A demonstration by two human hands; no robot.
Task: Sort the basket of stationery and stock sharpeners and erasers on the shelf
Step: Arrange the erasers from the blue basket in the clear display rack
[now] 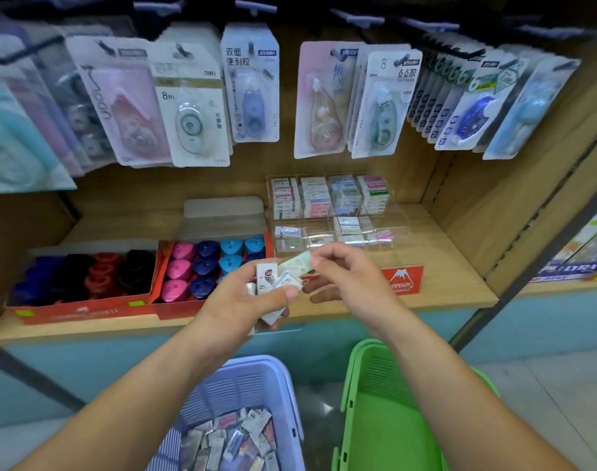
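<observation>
We clamp the white wrapped eraser stack (pixel 268 277) in our left hand (pixel 252 299), pinch one pale-green wrapped eraser (pixel 298 261) with our right hand (pixel 344 271), and should match it to its clear acrylic tray (pixel 397 220) slot.

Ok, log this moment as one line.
left hand: holds eraser stack | right hand: pinches pale green eraser | clear organiser: part filled | purple basket: holds erasers

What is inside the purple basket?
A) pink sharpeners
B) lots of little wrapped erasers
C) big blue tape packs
B: the purple basket holds a heap of small wrapped erasers, with no sharpeners or tape packs visible among them.
</observation>
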